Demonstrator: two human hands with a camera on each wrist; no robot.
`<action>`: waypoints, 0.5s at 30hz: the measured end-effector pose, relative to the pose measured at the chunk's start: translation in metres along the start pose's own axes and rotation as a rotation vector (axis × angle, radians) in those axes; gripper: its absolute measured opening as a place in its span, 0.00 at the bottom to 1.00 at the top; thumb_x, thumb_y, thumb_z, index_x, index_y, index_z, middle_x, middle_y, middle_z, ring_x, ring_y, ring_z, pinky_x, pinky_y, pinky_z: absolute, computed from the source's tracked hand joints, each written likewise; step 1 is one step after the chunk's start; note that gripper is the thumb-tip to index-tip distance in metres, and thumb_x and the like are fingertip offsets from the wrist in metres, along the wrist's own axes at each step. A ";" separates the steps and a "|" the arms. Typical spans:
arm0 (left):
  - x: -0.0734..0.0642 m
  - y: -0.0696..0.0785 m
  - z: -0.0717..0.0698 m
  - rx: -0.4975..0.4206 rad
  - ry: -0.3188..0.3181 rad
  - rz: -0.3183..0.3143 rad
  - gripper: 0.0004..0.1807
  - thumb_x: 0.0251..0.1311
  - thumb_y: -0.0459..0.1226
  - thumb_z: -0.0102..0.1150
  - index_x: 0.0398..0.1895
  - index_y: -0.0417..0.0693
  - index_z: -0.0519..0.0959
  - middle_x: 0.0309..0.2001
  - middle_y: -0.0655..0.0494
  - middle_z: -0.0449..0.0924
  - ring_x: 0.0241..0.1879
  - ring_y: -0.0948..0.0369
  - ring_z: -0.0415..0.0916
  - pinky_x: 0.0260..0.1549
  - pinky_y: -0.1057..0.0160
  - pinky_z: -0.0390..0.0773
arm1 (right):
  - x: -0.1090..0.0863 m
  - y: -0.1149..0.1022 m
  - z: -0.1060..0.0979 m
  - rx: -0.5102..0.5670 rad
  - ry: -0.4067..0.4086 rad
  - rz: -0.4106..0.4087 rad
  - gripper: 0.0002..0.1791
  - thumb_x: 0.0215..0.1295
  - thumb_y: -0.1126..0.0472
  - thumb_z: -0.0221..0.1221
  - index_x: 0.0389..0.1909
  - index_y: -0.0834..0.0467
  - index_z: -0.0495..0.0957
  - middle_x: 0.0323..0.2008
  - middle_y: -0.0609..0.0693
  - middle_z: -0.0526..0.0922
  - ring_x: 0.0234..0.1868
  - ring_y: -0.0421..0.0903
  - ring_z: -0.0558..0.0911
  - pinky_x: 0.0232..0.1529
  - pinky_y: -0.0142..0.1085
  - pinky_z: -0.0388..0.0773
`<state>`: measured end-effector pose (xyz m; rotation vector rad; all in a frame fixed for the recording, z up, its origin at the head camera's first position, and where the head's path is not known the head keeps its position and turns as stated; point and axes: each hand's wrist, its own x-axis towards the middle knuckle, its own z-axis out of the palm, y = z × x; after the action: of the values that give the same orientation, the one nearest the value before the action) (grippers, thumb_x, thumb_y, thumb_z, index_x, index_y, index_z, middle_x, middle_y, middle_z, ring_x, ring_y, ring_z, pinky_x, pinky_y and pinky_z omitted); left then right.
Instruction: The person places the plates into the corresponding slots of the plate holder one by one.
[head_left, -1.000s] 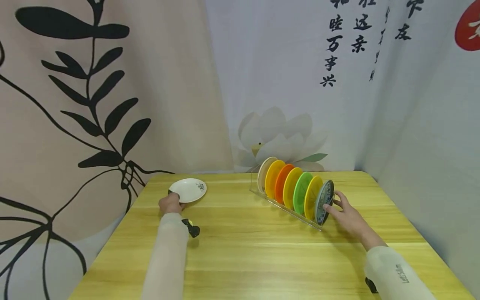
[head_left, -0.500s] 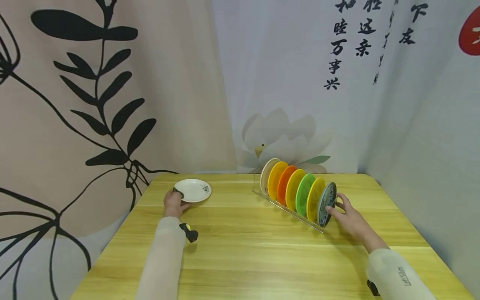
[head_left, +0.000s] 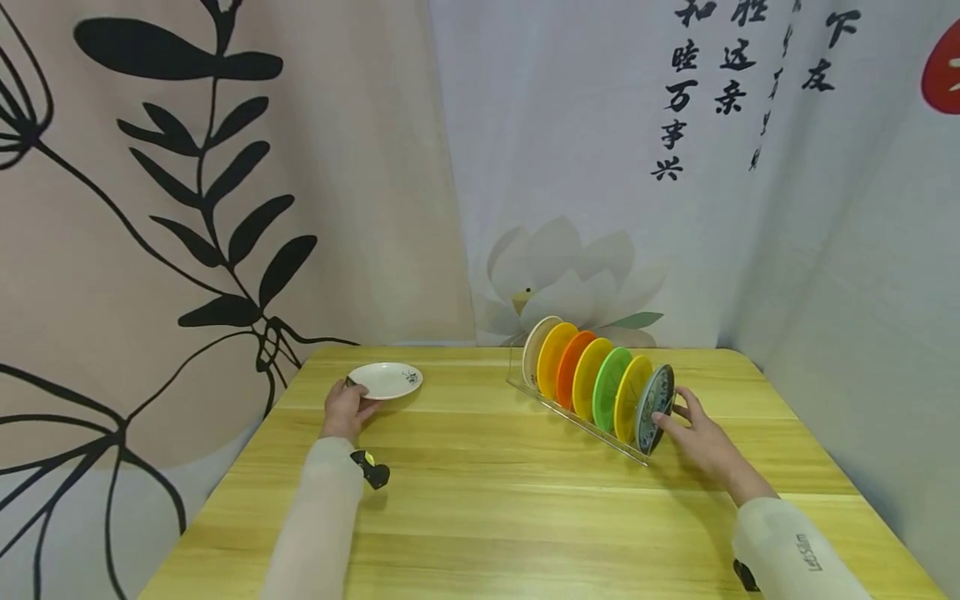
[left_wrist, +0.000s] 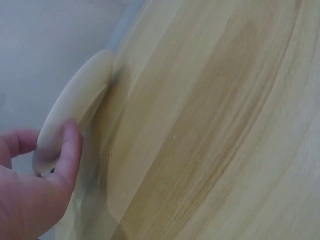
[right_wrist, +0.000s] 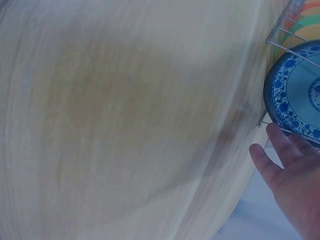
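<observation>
My left hand (head_left: 347,412) pinches the near-left rim of a white plate (head_left: 386,380) with a small dark print, low over the left of the table. In the left wrist view the plate (left_wrist: 75,107) tilts, its shadow on the wood beneath it. My right hand (head_left: 697,433) is beside the blue-and-white patterned plate (head_left: 654,408), the last in the wire rack (head_left: 577,425). Seen from the right wrist, its fingers (right_wrist: 282,145) are spread and nearly straight, fingertips right at the rim of the blue patterned plate (right_wrist: 295,95).
In the rack several more plates stand on edge: a cream plate (head_left: 536,354) farthest, then yellow, orange, a green plate (head_left: 609,387) and another yellow plate (head_left: 630,398). The wooden table (head_left: 480,517) ends against printed curtains (head_left: 375,208) behind and at the sides.
The head view has shifted slightly. My left hand has tilted the white plate, so it looks flatter and narrower. The right hand stays at the blue patterned plate.
</observation>
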<state>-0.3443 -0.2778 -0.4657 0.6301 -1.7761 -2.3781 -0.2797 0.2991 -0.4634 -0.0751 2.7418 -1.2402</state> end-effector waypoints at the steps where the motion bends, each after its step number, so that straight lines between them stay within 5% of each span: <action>1: 0.000 0.000 -0.001 0.003 0.003 -0.004 0.40 0.70 0.27 0.41 0.80 0.47 0.38 0.72 0.35 0.57 0.63 0.45 0.68 0.61 0.52 0.72 | 0.000 0.000 0.000 0.002 -0.001 0.000 0.51 0.72 0.33 0.46 0.79 0.55 0.30 0.73 0.73 0.49 0.68 0.75 0.58 0.64 0.70 0.54; 8: 0.001 0.001 -0.005 0.038 -0.012 -0.029 0.45 0.69 0.27 0.46 0.80 0.51 0.32 0.69 0.34 0.59 0.45 0.57 0.79 0.56 0.58 0.77 | 0.000 -0.002 0.000 0.007 -0.002 0.003 0.51 0.72 0.33 0.46 0.79 0.55 0.30 0.74 0.72 0.49 0.69 0.75 0.56 0.64 0.70 0.53; 15: -0.002 0.005 -0.002 0.058 -0.048 -0.007 0.46 0.69 0.27 0.49 0.81 0.52 0.34 0.64 0.37 0.63 0.43 0.58 0.79 0.56 0.58 0.76 | -0.001 -0.003 -0.001 0.006 -0.007 0.010 0.51 0.72 0.33 0.46 0.79 0.55 0.29 0.74 0.72 0.49 0.69 0.75 0.55 0.64 0.70 0.52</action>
<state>-0.3419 -0.2806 -0.4613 0.5917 -1.8714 -2.3729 -0.2785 0.2976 -0.4604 -0.0645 2.7284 -1.2431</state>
